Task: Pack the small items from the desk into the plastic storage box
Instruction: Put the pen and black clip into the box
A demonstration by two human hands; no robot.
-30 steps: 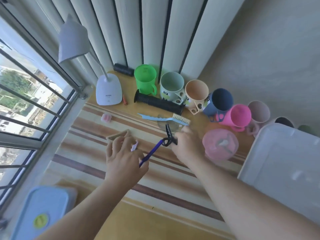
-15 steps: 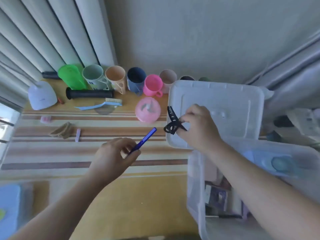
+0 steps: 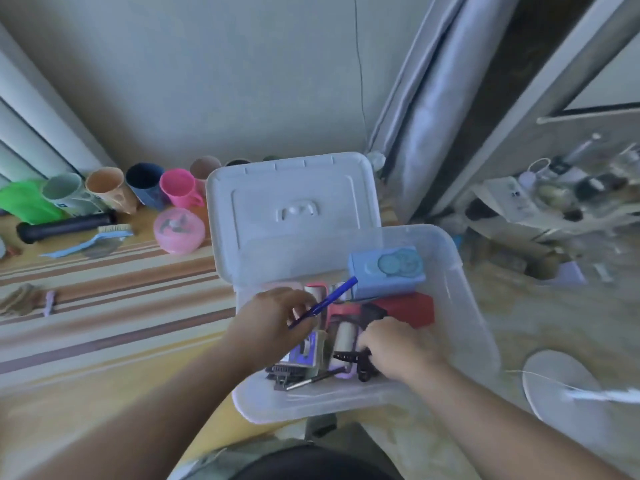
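The clear plastic storage box (image 3: 464,306) stands open at the desk's right end, with several small items inside. Its white lid (image 3: 294,199) lies just behind it on the desk. My left hand (image 3: 273,323) is over the box's left side, shut on a blue pen (image 3: 323,303) that points up and to the right. Low inside the box, near its front wall, my right hand (image 3: 398,348) grips a black hair clip (image 3: 353,360). A light blue case (image 3: 388,271) rests on the contents at the back.
A row of coloured cups (image 3: 104,192) lines the wall at the back left. In front of them lie a black grip (image 3: 65,226), a blue brush (image 3: 90,240) and a pink round container (image 3: 178,230). A small tan item (image 3: 19,299) sits at the left edge. A cluttered shelf (image 3: 554,202) stands right.
Both hands moved right and down into the box, carrying the pen and the hair clip. The view swung right, so the lamp and window dropped out of sight.
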